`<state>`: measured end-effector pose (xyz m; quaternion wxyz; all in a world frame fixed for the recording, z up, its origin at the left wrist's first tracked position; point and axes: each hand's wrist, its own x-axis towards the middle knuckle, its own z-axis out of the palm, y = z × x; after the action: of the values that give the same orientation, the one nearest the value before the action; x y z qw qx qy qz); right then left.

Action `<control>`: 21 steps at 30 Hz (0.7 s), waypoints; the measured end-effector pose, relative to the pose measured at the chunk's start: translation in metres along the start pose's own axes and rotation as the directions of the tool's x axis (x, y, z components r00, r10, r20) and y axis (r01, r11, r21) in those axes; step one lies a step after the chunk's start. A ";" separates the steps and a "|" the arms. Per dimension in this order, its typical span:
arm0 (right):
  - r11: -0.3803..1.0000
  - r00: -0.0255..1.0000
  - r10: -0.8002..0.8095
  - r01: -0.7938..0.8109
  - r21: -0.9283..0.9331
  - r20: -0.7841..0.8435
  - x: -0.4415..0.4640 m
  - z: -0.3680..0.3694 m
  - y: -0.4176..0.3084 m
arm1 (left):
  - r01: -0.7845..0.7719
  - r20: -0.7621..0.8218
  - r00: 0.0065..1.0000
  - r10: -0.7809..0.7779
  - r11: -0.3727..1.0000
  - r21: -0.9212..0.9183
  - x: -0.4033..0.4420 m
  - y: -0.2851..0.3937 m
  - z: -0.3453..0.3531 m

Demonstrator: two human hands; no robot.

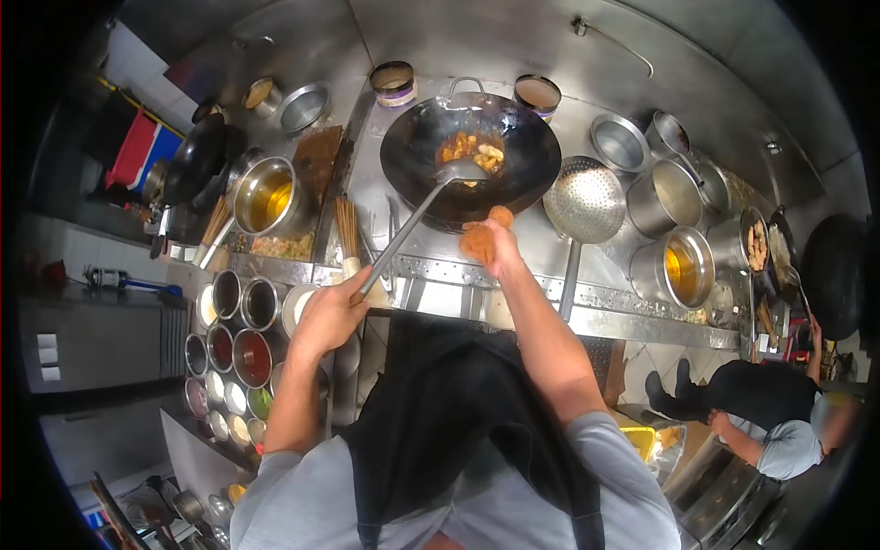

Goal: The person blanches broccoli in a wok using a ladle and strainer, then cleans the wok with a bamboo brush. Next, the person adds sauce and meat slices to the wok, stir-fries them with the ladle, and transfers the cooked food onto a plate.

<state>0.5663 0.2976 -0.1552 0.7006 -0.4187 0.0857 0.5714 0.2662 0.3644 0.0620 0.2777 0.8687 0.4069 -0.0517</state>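
Note:
My left hand [332,314] is closed around the long handle of a metal ladle [462,171]. The ladle's bowl is down in a large black wok [403,151], beside pieces of browned food [469,148] in a dark sauce. My right hand [501,255] grips a bunched orange-brown cloth [478,244] at the wok's near edge. Whatever part of the wok lies under the cloth is hidden. Just right of the wok, a round perforated strainer [585,200] rests with its handle pointing toward me.
Pots with yellow liquid stand left [268,197] and right [680,266]. Bamboo brushes [346,227] stand near my left hand. Several sauce containers [252,356] fill the left side. Two cans [394,84] [537,94] flank the wok's far side. Another person [747,403] stands at the far right.

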 end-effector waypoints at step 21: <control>0.966 0.989 -0.096 0.119 -0.230 0.108 -0.085 -0.058 0.081 | -0.070 -0.127 0.989 0.071 0.997 0.014 0.027 -0.010 0.021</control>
<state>0.4882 0.1953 -0.1811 0.6791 -0.4749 -0.0394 0.5583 0.2803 0.3767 0.0311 0.2487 0.8854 0.3925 0.0120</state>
